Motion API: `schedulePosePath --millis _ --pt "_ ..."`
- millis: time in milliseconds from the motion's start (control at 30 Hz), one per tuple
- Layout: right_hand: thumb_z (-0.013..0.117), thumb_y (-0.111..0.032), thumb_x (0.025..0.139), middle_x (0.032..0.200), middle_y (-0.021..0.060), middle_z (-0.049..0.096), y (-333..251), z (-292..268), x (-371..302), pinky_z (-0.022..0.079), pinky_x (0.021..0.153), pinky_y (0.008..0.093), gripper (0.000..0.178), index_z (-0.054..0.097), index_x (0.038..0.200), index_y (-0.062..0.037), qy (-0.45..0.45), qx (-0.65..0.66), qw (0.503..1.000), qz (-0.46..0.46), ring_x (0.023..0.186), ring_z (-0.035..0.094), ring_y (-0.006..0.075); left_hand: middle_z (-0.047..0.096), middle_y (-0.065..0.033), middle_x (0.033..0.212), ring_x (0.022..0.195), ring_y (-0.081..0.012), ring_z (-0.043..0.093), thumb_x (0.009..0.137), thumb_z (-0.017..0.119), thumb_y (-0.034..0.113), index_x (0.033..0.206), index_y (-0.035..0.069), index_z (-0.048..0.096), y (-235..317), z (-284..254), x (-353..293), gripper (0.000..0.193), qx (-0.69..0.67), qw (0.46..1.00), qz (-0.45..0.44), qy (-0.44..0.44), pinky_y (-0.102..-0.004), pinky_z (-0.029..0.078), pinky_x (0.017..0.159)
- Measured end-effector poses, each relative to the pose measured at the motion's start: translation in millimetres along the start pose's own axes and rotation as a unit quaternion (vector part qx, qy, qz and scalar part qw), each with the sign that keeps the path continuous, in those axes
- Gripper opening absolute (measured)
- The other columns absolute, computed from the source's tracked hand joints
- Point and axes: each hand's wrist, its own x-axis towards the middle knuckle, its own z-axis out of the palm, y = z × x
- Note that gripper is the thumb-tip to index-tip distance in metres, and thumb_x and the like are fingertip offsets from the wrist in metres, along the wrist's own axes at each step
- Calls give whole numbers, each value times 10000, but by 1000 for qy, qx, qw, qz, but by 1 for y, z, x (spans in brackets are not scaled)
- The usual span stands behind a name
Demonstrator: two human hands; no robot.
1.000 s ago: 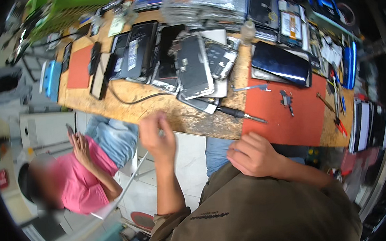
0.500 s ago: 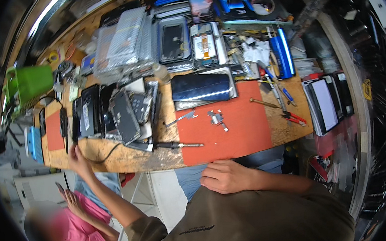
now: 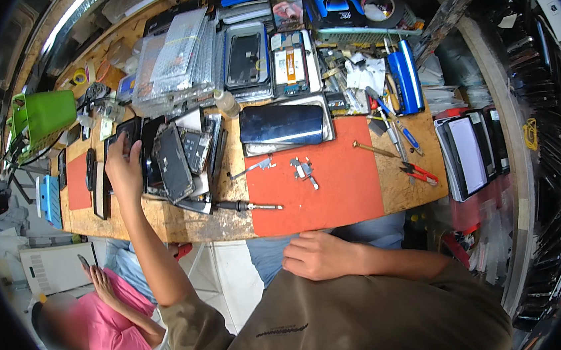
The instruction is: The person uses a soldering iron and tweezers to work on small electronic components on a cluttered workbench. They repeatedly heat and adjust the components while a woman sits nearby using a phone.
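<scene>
My left hand (image 3: 124, 167) reaches over the left part of the bench, its thumb and fingers apart on a dark phone-like slab (image 3: 130, 129); the hand hides much of the slab. Beside it stands a pile of opened phone parts, with a black screen panel (image 3: 174, 167) on top. My right hand (image 3: 314, 255) rests with curled fingers against my shirt, just below the bench edge; nothing shows in it. In front of me lies an orange mat (image 3: 336, 200) with small silver metal pieces (image 3: 303, 169). A dark blue phone (image 3: 283, 125) sits in a pale tray behind them.
A soldering iron (image 3: 250, 206) lies near the front edge. Tweezers-like red-handled cutters (image 3: 419, 173) and screwdrivers (image 3: 405, 134) are at right. Bubble-wrapped packs (image 3: 171, 64) and a green basket (image 3: 45, 117) stand farther back. A person in pink (image 3: 116, 316) sits at lower left, holding a phone.
My left hand has moved from the bench's front edge farther in, onto the dark slab. My right hand keeps its place against my shirt. The whole view has shifted slightly.
</scene>
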Motion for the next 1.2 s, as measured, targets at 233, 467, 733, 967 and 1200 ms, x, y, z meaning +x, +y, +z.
schedulePosePath --millis 233,467,733,967,1200 --pt "701 -109 834 854 54 598 -2 -27 -12 514 674 351 105 670 911 -44 27 25 997 62 767 629 219 778 -155 1128 975 -232 744 1089 634 185 1274 -9 733 -11 -25 -44 286 -35 990 -21 132 -348 576 839" --pt "809 -118 844 824 70 635 45 -72 -9 529 624 392 182 681 947 -39 173 -60 954 237 727 661 278 747 -89 1077 919 -131 658 1076 649 126 1189 -45 735 68 -48 -180 222 -48 977 -109 178 -284 526 833" --pt "814 -98 869 941 113 628 60 -56 29 547 730 432 222 695 1040 -20 99 -124 938 309 846 656 324 672 -123 888 775 -267 609 913 676 -64 1038 -18 723 157 -28 -217 142 -192 979 20 64 -366 491 712" --pt "742 -39 913 947 108 595 66 -54 18 545 746 442 127 686 1023 -9 112 -109 951 268 884 644 310 679 -119 863 742 -273 614 873 700 -59 1044 -14 729 180 -27 -198 180 -282 953 97 56 -367 502 709" --pt "780 64 878 942 106 667 45 -89 5 555 682 341 168 733 1022 -9 194 51 941 272 815 705 240 716 -137 929 777 -277 700 895 723 -43 1101 -39 726 223 -15 -195 205 -409 906 22 -107 -330 569 717"
